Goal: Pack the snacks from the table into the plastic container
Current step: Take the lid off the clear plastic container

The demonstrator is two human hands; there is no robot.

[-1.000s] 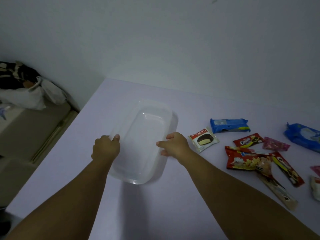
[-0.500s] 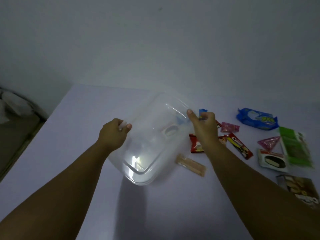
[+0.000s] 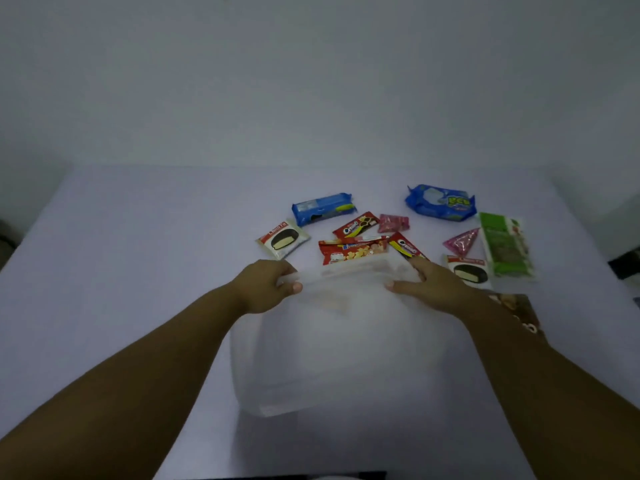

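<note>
- Our left hand (image 3: 266, 285) and right hand (image 3: 427, 284) both have their grip clamped on the far rim of the clear plastic container (image 3: 341, 344), one at each corner.
- The container looks blurred, tilted over the pale surface (image 3: 138, 244); we cannot tell whether it touches.
- Just beyond it lie the snacks: a Choco Pie packet (image 3: 282, 239), a blue biscuit pack (image 3: 323, 208), a green packet (image 3: 506, 247).

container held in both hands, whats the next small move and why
Probably set the container down flat, just short of the snacks. Both the left hand and right hand grip its far rim, it looks empty, and packets like the red bag lie just beyond on the table.
</note>
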